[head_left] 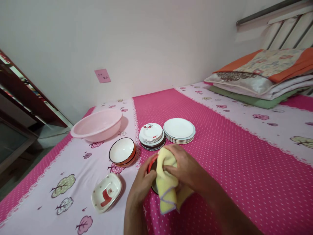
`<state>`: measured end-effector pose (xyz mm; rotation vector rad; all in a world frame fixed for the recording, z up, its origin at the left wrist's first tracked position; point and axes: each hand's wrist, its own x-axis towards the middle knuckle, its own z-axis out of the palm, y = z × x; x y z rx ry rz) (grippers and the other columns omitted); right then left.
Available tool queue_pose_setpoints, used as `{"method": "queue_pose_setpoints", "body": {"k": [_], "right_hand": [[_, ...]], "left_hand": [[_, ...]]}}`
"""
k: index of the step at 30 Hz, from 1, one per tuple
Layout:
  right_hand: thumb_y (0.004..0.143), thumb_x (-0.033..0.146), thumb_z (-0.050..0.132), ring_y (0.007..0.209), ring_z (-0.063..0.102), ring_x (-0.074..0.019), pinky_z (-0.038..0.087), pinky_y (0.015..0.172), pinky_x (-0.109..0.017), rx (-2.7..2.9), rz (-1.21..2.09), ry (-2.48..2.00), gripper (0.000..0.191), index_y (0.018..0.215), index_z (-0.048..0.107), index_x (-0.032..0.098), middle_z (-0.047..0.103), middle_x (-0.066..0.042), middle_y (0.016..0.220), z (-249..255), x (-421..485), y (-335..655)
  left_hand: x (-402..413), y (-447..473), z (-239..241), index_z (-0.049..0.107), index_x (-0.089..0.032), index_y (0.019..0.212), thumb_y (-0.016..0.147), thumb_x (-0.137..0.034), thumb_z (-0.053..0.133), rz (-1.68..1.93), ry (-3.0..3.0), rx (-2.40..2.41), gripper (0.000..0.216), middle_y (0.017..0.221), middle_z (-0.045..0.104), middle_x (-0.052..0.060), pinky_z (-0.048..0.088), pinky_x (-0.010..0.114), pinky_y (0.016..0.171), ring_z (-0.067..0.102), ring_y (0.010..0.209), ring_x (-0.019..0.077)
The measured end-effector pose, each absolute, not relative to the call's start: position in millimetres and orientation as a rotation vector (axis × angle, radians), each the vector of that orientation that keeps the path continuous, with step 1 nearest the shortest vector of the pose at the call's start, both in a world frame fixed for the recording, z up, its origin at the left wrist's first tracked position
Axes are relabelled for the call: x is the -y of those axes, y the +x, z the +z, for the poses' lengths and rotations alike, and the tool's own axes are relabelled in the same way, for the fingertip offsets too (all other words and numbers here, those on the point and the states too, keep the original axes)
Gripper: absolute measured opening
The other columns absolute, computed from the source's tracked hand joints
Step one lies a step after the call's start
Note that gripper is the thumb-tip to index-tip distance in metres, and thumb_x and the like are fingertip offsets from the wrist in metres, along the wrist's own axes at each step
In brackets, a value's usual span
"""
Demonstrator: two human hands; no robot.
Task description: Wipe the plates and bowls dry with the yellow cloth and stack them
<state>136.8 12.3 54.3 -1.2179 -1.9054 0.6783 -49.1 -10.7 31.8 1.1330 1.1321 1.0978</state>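
Red-edged dish (153,165) over a pink bedspread (234,163), left hand (141,184) with fingers clamped on its rim, right hand (184,164) with fingers clamped on yellow cloth (167,184) against it, stacked plates (151,132) just beyond

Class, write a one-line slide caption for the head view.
Left hand grips a dish, right hand holds a yellow cloth against it, near stacked plates.

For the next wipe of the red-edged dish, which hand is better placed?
Probably the right hand: it holds the yellow cloth over the dish, while the left hand holds its edge.
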Motion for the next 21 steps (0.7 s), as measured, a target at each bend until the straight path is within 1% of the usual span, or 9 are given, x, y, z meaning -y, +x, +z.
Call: {"method": "queue_pose_setpoints", "body": {"k": [1,3,4,6,9,11,13,16,21], "right_hand": [[0.078,0.015,0.069,0.110,0.067,-0.0284,0.051,0.093,-0.039,1.935,0.724,-1.277,0.039,0.116,0.065,0.020,0.072,-0.010,0.117,51.7,-12.5,134.2],[0.080,0.015,0.066,0.092,0.069,-0.0250,0.050,0.080,-0.034,1.962,0.805,-1.369,0.026,0.105,0.066,0.020,0.075,-0.008,0.101,46.4,-12.3,129.3],[0.081,0.016,0.066,0.087,0.069,-0.0238,0.049,0.076,-0.033,1.942,0.825,-1.390,0.020,0.101,0.066,0.020,0.075,-0.007,0.096,43.8,-12.6,127.6],[0.084,0.019,0.066,0.083,0.069,-0.0228,0.049,0.073,-0.031,1.851,0.870,-1.363,0.016,0.100,0.068,0.020,0.077,-0.007,0.093,38.9,-14.8,126.3],[0.084,0.020,0.067,0.087,0.072,-0.0226,0.052,0.077,-0.031,1.703,1.017,-1.149,0.021,0.104,0.073,0.020,0.079,-0.006,0.097,33.4,-21.0,128.4],[0.082,0.019,0.067,0.091,0.073,-0.0225,0.055,0.082,-0.032,1.627,1.121,-0.995,0.024,0.105,0.076,0.020,0.081,-0.005,0.101,31.4,-25.0,130.3],[0.080,0.018,0.069,0.095,0.074,-0.0233,0.057,0.085,-0.033,1.543,1.198,-0.900,0.029,0.107,0.078,0.019,0.082,-0.005,0.106,30.5,-28.0,131.5],[0.079,0.022,0.072,0.102,0.075,-0.0259,0.059,0.089,-0.037,1.411,1.280,-0.845,0.032,0.110,0.080,0.017,0.082,-0.008,0.111,29.8,-31.0,131.3],[0.082,0.030,0.074,0.103,0.076,-0.0249,0.060,0.094,-0.038,1.200,1.479,-0.727,0.029,0.109,0.079,0.021,0.081,-0.006,0.114,19.9,-32.1,118.7]], "left_hand": [[11.5,-48.2,33.3,0.076,-0.021,0.130,0.068,-0.022,0.064,1.045,1.194,-1.146,0.063,0.124,0.078,0.010,0.056,0.039,0.087,0.071,0.105,0.0320],[13.0,-45.0,37.1,0.076,-0.022,0.131,0.067,-0.020,0.063,0.981,1.311,-1.177,0.065,0.123,0.078,0.010,0.056,0.040,0.085,0.072,0.100,0.0320],[13.9,-43.0,39.3,0.076,-0.023,0.132,0.067,-0.018,0.063,0.985,1.356,-1.200,0.066,0.124,0.078,0.010,0.056,0.041,0.088,0.072,0.102,0.0326],[15.3,-38.7,43.6,0.073,-0.026,0.137,0.065,-0.013,0.063,1.043,1.419,-1.257,0.074,0.127,0.077,0.009,0.053,0.044,0.099,0.070,0.113,0.0341],[16.3,-33.9,47.4,0.065,-0.030,0.147,0.063,-0.006,0.065,1.152,1.463,-1.315,0.087,0.136,0.073,0.007,0.046,0.047,0.113,0.064,0.127,0.0348],[16.2,-32.1,47.4,0.064,-0.031,0.148,0.064,-0.006,0.067,1.218,1.488,-1.309,0.088,0.144,0.070,0.006,0.043,0.046,0.117,0.061,0.134,0.0342],[15.8,-30.8,45.8,0.064,-0.030,0.148,0.066,-0.008,0.069,1.286,1.516,-1.283,0.085,0.147,0.068,0.005,0.042,0.045,0.118,0.060,0.136,0.0337],[15.7,-29.1,43.3,0.065,-0.029,0.147,0.070,-0.011,0.071,1.406,1.554,-1.280,0.080,0.147,0.068,0.006,0.042,0.046,0.119,0.061,0.136,0.0343],[18.7,-25.4,44.5,0.067,-0.032,0.144,0.064,-0.004,0.068,1.583,1.517,-1.345,0.085,0.145,0.069,0.003,0.040,0.044,0.120,0.059,0.138,0.0347]]}}
